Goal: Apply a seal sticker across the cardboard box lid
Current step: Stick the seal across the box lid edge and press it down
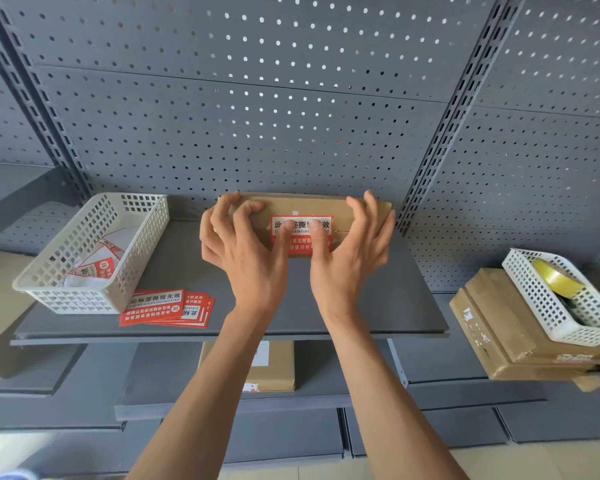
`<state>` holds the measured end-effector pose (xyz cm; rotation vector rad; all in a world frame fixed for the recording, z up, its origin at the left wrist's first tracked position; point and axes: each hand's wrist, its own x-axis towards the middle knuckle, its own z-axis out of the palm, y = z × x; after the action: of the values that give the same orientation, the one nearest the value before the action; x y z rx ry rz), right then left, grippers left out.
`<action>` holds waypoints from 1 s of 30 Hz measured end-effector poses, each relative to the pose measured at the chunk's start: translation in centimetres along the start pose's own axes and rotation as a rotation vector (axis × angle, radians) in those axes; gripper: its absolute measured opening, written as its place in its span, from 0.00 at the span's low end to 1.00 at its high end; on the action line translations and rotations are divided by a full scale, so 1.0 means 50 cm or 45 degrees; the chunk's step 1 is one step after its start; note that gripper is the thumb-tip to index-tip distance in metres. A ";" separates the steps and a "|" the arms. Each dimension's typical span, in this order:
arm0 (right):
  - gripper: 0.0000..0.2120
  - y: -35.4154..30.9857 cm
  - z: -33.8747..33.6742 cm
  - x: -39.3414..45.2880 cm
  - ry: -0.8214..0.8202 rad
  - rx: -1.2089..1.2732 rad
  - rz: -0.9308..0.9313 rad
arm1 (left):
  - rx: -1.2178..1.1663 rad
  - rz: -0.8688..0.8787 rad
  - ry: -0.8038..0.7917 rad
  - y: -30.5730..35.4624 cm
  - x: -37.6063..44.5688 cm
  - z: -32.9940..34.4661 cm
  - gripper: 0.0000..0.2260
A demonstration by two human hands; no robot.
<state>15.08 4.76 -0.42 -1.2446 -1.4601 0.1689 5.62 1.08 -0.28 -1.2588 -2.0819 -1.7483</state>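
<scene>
Red-and-white seal sticker (302,233) printed "此标签撕毁无效" lies across the lid seam of the cardboard box (309,209), which sits at the back of the grey shelf (378,306) against the pegboard. Both thumbs press down on it; the left hand (246,251) and right hand (347,258) spread their fingers wide over the box's ends. Spare stickers (167,308) with the same text fan out near the shelf's front edge, beside a white basket (94,251). Bare shelf lies right of the box.
</scene>
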 end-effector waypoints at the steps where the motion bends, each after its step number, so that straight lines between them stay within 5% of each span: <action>1: 0.25 0.002 -0.001 0.000 -0.005 0.003 0.003 | -0.008 0.001 -0.001 -0.003 -0.001 -0.001 0.16; 21: 0.15 0.011 -0.010 0.007 -0.038 0.022 0.015 | -0.061 0.081 0.009 -0.017 0.002 -0.017 0.10; 30: 0.31 0.005 -0.014 0.002 -0.148 -0.065 -0.028 | -0.004 0.046 -0.038 -0.004 0.001 -0.013 0.24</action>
<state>15.81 4.60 -0.30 -1.2774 -1.5862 0.1926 5.20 0.54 -0.22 -1.3229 -2.0591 -1.7290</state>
